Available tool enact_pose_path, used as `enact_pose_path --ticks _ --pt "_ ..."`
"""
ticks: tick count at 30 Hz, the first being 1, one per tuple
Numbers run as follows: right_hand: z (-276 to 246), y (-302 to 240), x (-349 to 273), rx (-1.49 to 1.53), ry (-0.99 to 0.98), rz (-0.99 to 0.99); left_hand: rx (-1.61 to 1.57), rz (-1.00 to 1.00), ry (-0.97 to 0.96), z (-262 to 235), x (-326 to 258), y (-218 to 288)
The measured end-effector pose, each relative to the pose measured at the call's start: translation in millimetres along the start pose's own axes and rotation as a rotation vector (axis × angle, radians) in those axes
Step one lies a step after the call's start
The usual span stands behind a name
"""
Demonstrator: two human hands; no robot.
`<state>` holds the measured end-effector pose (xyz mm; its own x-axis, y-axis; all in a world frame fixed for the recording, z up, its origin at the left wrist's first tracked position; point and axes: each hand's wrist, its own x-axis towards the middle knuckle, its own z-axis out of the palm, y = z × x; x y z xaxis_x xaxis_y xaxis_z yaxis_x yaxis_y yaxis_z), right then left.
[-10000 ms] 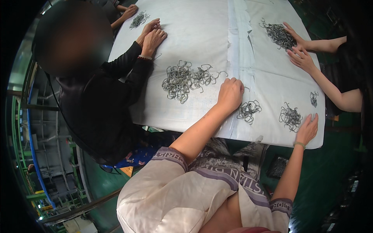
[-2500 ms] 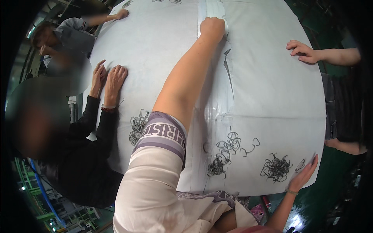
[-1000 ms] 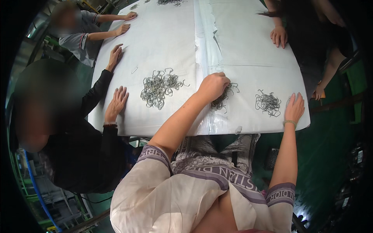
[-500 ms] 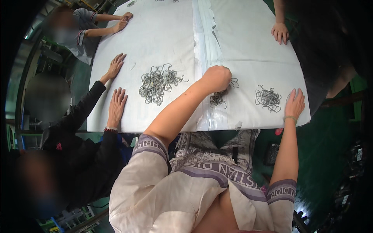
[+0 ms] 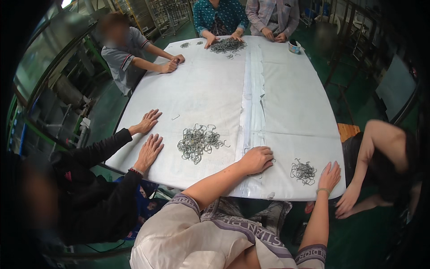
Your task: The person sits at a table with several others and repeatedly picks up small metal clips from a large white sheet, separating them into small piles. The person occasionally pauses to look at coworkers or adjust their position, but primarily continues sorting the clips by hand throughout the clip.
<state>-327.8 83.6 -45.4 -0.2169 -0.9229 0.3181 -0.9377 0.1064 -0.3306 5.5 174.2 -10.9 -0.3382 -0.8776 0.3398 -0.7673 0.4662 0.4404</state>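
My left hand [image 5: 256, 160] rests on the white-covered table [image 5: 291, 107] beside the taped seam, its fingers curled over a small bunch of bent wire hooks. Only a hook end [image 5: 274, 160] peeks out past the fingertips; the rest is hidden beneath the hand. My right hand [image 5: 329, 176] lies flat with fingers spread near the right edge, holding nothing. Just left of it sits a small pile of grey S-shaped hooks [image 5: 303, 171]. A larger hook pile [image 5: 197, 143] lies to the left of my left hand.
A co-worker's two hands [image 5: 148, 150] lie flat at the left edge, near a single hook [image 5: 176, 117]. Another person's hands [image 5: 172, 65] rest farther up. Across the table, hands touch a big dark hook pile [image 5: 227, 45]. A small tub [image 5: 294, 46] stands far right. Someone's arm [image 5: 358, 179] hangs beside the right edge.
The view has tilted up, bringing the far side into sight. My left hand has gone from a raised fist to lying over the hooks. The person at right has taken their hand off the table.
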Motion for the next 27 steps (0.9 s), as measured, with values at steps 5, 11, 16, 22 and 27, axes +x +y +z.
enact_pose_path --ticks 5,11,16,22,27 --pt "-0.8 1.3 -1.3 -0.014 -0.002 -0.009 0.023 -0.152 0.135 -13.8 -8.7 -8.8" --pt "0.3 -0.5 -3.3 -0.007 0.014 -0.025 0.139 -0.14 0.069 -3.1 -21.5 -12.4" --pt "2.8 2.8 -2.0 -0.04 0.006 -0.024 0.06 -0.028 -0.003 -5.0 -23.0 -13.8" --pt "-1.3 -1.5 -2.5 -0.038 -0.011 -0.015 0.018 0.125 -0.065 -11.2 -23.8 -12.1" --pt "6.4 7.5 -1.5 -0.055 0.023 -0.039 -0.06 0.262 -0.089 -10.6 -26.3 -11.3"
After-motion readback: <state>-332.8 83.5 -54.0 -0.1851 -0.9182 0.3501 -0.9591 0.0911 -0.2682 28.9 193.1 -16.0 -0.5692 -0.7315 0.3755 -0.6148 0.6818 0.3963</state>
